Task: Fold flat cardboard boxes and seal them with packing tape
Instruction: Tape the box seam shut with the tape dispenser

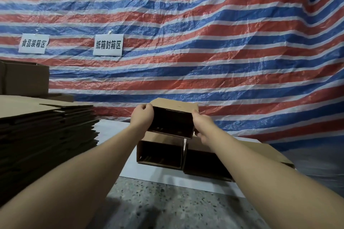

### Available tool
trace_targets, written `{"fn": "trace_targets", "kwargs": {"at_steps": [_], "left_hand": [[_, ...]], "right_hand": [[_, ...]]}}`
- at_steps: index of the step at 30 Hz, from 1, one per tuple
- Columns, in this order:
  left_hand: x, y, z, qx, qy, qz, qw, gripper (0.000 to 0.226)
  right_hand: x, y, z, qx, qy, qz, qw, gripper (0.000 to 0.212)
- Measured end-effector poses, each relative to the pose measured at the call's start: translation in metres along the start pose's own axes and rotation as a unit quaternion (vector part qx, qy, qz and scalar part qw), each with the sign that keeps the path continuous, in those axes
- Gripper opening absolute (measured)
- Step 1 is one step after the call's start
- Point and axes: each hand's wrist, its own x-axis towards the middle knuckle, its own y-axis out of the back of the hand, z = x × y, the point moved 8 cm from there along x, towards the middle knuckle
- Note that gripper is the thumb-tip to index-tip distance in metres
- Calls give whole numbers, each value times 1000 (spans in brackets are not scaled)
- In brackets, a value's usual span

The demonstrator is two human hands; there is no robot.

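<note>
I hold a folded brown cardboard box (pixel 175 105) with its dark open side facing me, on top of two other boxes. My left hand (pixel 142 117) grips its left edge, fingers curled over the top corner. My right hand (pixel 202 125) grips its right edge. Below it, one open box (pixel 160 153) lies on its side at the left and another box (pixel 206 163) at the right, both on a white sheet (pixel 149 174). A tall stack of flat cardboard boxes (pixel 46 135) stands at the left. No tape is in view.
A red, white and blue striped tarp (pixel 204 52) hangs behind everything, with two white paper signs (pixel 108 45) on it. A larger erected box (pixel 24 78) stands at the far left behind the stack. Speckled concrete floor (pixel 167 206) lies in front.
</note>
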Motion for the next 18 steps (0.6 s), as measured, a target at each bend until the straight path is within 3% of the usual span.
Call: {"fn": "trace_targets", "kwargs": {"at_steps": [13, 18], "left_hand": [[36, -10, -74, -29, 43, -44, 998, 45], [33, -16, -79, -6, 36, -70, 997, 50]], "right_hand": [[50, -44, 46, -54, 6, -44, 998, 58], [46, -46, 44, -78, -15, -60, 995, 73]]}}
